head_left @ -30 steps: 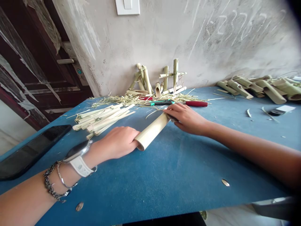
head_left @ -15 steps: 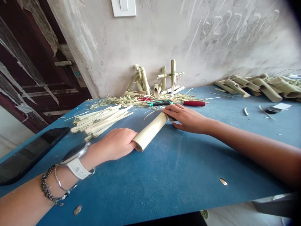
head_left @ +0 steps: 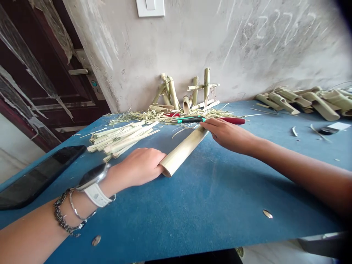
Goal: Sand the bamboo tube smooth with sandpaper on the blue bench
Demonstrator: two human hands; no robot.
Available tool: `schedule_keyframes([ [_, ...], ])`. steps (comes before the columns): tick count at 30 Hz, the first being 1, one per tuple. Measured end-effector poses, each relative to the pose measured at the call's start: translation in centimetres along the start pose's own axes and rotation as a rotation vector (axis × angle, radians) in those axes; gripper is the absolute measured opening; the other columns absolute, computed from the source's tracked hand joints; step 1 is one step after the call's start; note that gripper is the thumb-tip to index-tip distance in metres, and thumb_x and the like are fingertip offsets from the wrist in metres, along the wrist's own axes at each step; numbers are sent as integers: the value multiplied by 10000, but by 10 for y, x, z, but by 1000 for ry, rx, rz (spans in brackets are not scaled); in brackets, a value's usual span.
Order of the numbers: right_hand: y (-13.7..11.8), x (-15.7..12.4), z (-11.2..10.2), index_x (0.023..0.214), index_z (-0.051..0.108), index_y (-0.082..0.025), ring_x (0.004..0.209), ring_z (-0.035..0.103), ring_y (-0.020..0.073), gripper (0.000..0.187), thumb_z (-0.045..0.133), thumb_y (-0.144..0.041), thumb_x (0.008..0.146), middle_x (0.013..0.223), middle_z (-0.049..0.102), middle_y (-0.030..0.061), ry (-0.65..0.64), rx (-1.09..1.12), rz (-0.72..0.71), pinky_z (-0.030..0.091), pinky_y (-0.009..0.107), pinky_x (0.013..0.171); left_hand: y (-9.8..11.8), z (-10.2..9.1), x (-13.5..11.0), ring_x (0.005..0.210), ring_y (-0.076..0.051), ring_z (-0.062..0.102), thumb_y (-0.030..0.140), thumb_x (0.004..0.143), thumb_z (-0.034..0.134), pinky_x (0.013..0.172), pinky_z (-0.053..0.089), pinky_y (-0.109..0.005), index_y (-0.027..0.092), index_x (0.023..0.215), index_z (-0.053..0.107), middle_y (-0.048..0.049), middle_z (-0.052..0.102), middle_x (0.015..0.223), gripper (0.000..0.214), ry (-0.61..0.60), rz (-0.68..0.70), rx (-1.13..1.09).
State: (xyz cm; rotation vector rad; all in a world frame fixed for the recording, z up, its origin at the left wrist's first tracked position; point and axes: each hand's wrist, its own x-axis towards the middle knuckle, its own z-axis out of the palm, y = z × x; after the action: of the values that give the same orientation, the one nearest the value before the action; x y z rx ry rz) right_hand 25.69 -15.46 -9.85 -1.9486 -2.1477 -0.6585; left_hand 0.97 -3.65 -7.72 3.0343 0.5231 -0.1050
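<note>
A pale split-looking bamboo piece [head_left: 184, 150] lies slantwise on the blue table, its hollow near end toward me. My left hand [head_left: 144, 165] is closed round the near end, with the fingertips hidden inside or beneath it. At the far end, my right hand [head_left: 227, 134] lies over the top with its fingers pressed together. Whatever is under those fingers is hidden. Just behind the right hand are a red-handled tool [head_left: 233, 120] and a black-and-green tool [head_left: 191, 119]. Thin bamboo sticks [head_left: 125, 137] are bundled left of the piece.
Shavings [head_left: 132, 116] and bamboo stands [head_left: 169, 91] line the wall. Several bamboo pieces [head_left: 316, 102] are heaped at the back right, near a black-and-white object [head_left: 334, 127]. A black phone-like slab [head_left: 41, 176] lies left. The table's front edge [head_left: 176, 259] is close.
My right hand has slid slightly further along the bamboo piece's far end. A dark scrap that showed under its palm is now hidden. The left hand keeps its grip; the view has shifted slightly.
</note>
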Motion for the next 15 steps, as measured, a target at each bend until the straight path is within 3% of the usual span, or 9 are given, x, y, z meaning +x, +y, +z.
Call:
schedule_keyframes([
  [3, -36, -1, -9, 1331, 428, -125, 1207, 464, 225, 519, 300, -11, 841, 1329, 482, 132, 23, 192, -252, 432, 419, 987, -3, 3, 1, 680, -175, 586, 311, 843, 373, 549, 304, -274, 195, 717, 543, -30, 644, 765, 241, 8, 11, 8],
  [5, -44, -1, -10, 1367, 382, -128, 1282, 377, 192, 545, 295, -6, 843, 1388, 428, 107, 6, 264, -419, 388, 386, 1035, -4, 5, 3, 724, -189, 600, 322, 842, 379, 567, 319, -278, 205, 747, 558, -27, 652, 794, 234, 14, 14, 10],
  [7, -32, 1, -3, 1376, 370, -134, 1304, 344, 186, 591, 296, 24, 811, 1406, 407, 98, -8, 244, -389, 365, 395, 1051, -4, 5, 3, 717, -187, 601, 329, 845, 380, 566, 324, -278, 202, 733, 550, -24, 648, 788, 239, 8, 5, 12],
  [11, 0, 2, 10, 1340, 426, -108, 1258, 416, 234, 664, 314, 82, 714, 1365, 449, 139, -36, 121, -44, 385, 442, 1026, -4, 4, 3, 654, -172, 585, 342, 852, 379, 529, 315, -271, 187, 677, 518, -22, 631, 742, 272, -24, -25, 8],
  [13, -11, 1, 5, 1336, 431, -106, 1271, 399, 214, 653, 308, 81, 723, 1368, 448, 128, -32, 159, -113, 368, 414, 1046, -5, 5, 3, 658, -172, 588, 331, 855, 371, 532, 320, -271, 189, 689, 523, -21, 635, 745, 267, -28, -14, 4],
  [15, -34, 1, -5, 1360, 395, -119, 1314, 325, 163, 620, 299, 55, 772, 1403, 410, 94, -29, 268, -345, 320, 364, 1082, -7, 6, 3, 704, -185, 601, 315, 855, 363, 557, 334, -276, 193, 721, 540, -29, 648, 778, 253, -8, 3, 12],
])
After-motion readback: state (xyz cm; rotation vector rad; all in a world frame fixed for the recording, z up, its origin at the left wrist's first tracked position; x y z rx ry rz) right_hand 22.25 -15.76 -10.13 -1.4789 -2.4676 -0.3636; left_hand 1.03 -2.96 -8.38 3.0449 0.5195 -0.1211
